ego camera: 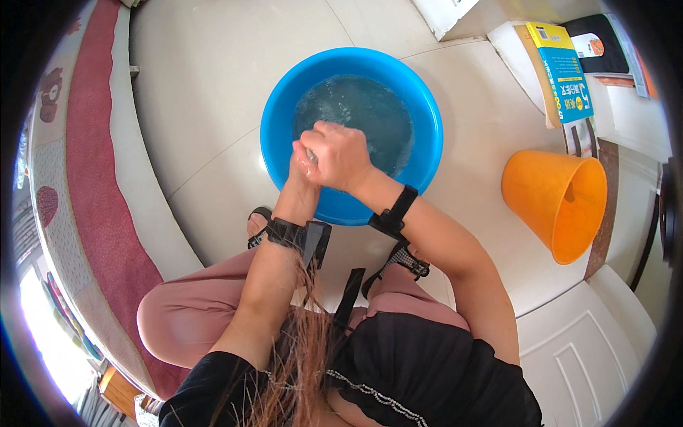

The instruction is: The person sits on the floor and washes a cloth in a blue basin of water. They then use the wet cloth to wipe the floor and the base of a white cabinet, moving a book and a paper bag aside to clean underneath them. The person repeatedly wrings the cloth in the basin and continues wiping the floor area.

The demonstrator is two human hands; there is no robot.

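Observation:
My right hand is curled over my left hand, and the two press together above the near left part of a blue plastic basin. Both look wet. A small greyish, shiny patch shows between the fingers; whether it is foam, water or a held thing is unclear. Most of the left hand's fingers are hidden behind the right hand. Cloudy water with some suds lies in the basin, which stands on the tiled floor between my feet and the far tiles.
An orange plastic bin lies tilted or leans at the right. Beyond it, a yellow and blue book bearing writing rests on a white ledge. A bed with a red-banded cover runs along the left. A white panelled cabinet door is lower right.

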